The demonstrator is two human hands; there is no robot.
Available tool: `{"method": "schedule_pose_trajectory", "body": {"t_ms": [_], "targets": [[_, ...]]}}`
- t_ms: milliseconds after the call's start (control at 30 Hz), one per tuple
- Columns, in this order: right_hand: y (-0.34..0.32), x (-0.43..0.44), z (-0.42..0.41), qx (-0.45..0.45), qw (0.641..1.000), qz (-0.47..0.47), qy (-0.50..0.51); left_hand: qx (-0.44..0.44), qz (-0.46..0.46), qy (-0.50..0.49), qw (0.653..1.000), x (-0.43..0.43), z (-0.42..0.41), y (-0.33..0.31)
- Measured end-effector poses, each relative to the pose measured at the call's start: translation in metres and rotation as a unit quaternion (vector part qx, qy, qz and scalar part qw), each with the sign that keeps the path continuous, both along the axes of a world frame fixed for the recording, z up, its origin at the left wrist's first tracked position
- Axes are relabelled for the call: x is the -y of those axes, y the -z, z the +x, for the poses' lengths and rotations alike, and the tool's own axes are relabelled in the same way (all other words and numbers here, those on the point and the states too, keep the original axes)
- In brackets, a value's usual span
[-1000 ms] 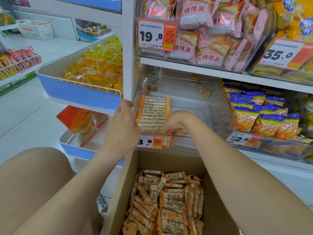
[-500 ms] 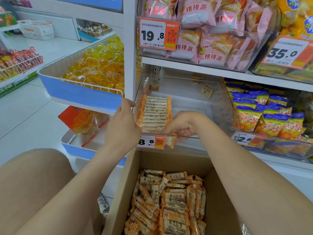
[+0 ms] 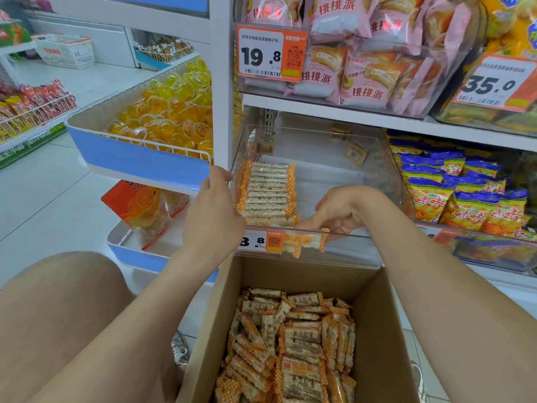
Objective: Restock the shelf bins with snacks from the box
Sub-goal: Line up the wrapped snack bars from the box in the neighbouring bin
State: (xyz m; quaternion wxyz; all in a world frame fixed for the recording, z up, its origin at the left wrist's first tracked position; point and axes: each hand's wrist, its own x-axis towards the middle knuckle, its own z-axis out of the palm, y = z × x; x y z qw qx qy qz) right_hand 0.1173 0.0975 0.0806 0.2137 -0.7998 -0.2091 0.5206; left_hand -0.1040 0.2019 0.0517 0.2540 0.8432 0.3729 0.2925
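Note:
A clear plastic shelf bin point(image 3: 353, 253) stands on the middle shelf and holds one neat row of orange-edged snack bars point(image 3: 267, 193) along its left side. My left hand point(image 3: 213, 212) grips the bin's left wall, fingers curled over its top edge. Reaching inside the bin near its front wall, my right hand point(image 3: 340, 210) pinches a single snack bar point(image 3: 305, 241) that lies just in front of the row. Below the bin, an open cardboard box point(image 3: 380, 330) holds several loose snack bars point(image 3: 293, 347) of the same kind.
An orange price tag point(image 3: 260, 241) hangs on the bin's front. Pink cake packs point(image 3: 363, 74) fill the bin above, blue and yellow chip bags point(image 3: 453, 199) the bin to the right. A blue-fronted rack of yellow jelly cups point(image 3: 162, 120) stands on the left. My bare knee point(image 3: 58, 315) is at lower left.
My right hand has slid a little to the right along the bin's front, taking the single bar with it. My left hand stays on the bin's left wall.

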Motion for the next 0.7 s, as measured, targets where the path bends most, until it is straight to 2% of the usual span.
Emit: {"method": "schedule_pose_trajectory", "body": {"t_ms": [133, 300, 433, 500, 567, 633, 700], "targets": [[0.005, -0.014, 0.001, 0.002, 0.997, -0.066, -0.050, -0.013, 0.034, -0.017, 0.999, 0.003, 0.002, 0.001], [0.015, -0.017, 0.002, 0.008, 0.996, -0.064, -0.064, -0.114, 0.195, -0.039, 0.973, 0.009, 0.005, 0.005], [0.016, -0.014, -0.006, -0.009, 0.995, -0.065, -0.075, -0.118, 0.111, -0.017, 0.987, 0.008, 0.003, 0.001], [0.019, -0.013, -0.007, -0.006, 0.997, -0.040, -0.072, -0.137, 0.109, -0.023, 0.984, 0.007, 0.000, 0.001], [0.021, -0.011, -0.011, 0.006, 0.998, -0.009, -0.068, -0.192, 0.201, -0.023, 0.960, 0.008, 0.000, 0.004], [0.023, -0.008, -0.012, 0.017, 0.998, 0.024, -0.048, -0.247, 0.297, 0.013, 0.922, 0.007, 0.000, 0.004], [0.023, -0.004, -0.009, 0.034, 0.997, 0.047, -0.045, -0.294, 0.334, 0.078, 0.892, 0.008, 0.001, 0.004]]}}
